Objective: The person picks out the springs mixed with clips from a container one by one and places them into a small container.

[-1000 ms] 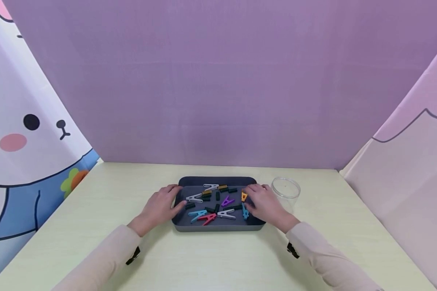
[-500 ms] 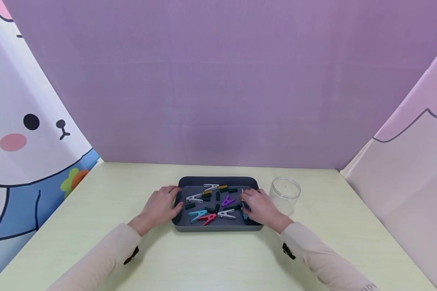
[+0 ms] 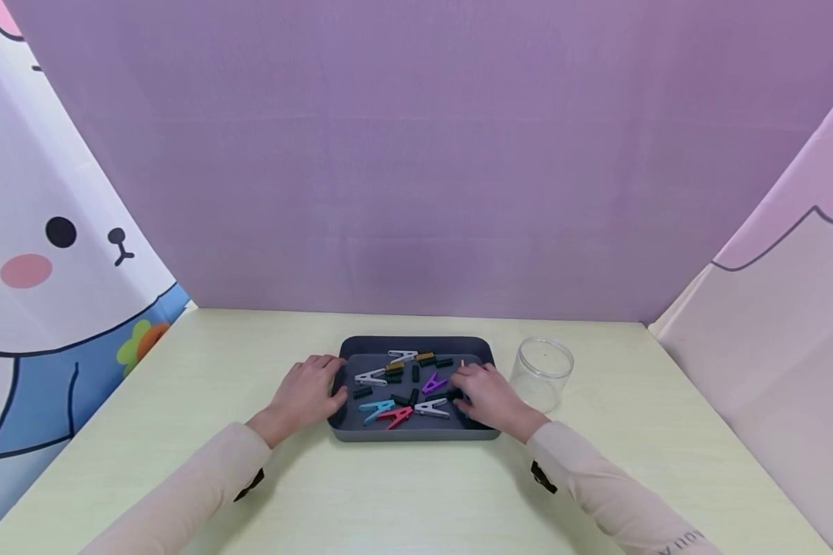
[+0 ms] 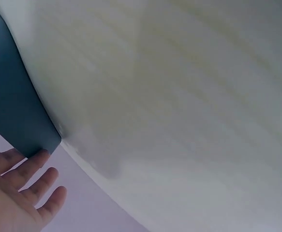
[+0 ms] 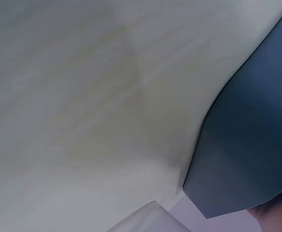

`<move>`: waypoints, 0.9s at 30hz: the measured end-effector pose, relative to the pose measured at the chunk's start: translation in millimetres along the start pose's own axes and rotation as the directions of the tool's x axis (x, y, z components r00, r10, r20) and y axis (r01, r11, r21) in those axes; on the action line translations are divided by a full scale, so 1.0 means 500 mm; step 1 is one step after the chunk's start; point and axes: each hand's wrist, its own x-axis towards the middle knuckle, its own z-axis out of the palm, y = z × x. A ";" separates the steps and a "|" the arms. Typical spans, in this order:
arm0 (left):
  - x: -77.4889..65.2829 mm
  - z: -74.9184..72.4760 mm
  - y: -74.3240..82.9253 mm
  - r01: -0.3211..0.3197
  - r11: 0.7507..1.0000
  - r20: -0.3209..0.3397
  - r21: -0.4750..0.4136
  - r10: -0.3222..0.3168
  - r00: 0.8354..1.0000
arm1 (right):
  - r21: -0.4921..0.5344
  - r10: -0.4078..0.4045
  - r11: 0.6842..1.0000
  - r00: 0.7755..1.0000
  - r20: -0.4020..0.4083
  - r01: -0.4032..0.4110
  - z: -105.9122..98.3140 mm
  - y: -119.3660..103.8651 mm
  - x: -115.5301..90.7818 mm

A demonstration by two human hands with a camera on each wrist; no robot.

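A dark grey tray [image 3: 416, 435] holds plastic clips and dark ribbed cylinders, like springs. My left hand [image 3: 308, 391] holds the tray's left end, thumb over the inner side. In the left wrist view, fingertips [image 4: 44, 154] touch its outer wall. Inside the right end is my right hand [image 3: 489, 397], fingers pointing down and left. It covers most of an orange clip [image 3: 462, 362]; its grasp is hidden. Just left of those fingers lie a purple clip [image 3: 433, 383] and a light grey clip [image 3: 432, 408]. The right wrist view shows only part of that hand [image 5: 281, 215] past the rim.
A clear round jar [image 3: 543, 378] stands right of the tray, close to my right hand. Farther left in the tray are a red clip [image 3: 395, 418], a light blue clip [image 3: 377, 410] and gold ribbed pieces [image 3: 425, 357]. A purple curtain [image 3: 416, 193] rises behind the pale table [image 3: 416, 493].
My right hand has moved slightly left within the tray, covering the blue clip and most of the orange one. The left hand stays at the tray's left end.
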 end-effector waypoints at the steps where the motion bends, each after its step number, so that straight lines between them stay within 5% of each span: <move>1: 0.000 0.000 0.000 0.001 1.000 0.002 0.001 -0.001 1.000 | 0.002 0.001 1.000 1.000 0.005 -0.001 0.000 0.000 0.001; 27: 0.001 0.008 0.004 0.037 0.999 0.027 -0.031 -0.036 0.999 | 0.006 -0.019 1.000 1.000 0.023 0.019 0.005 0.003 0.014</move>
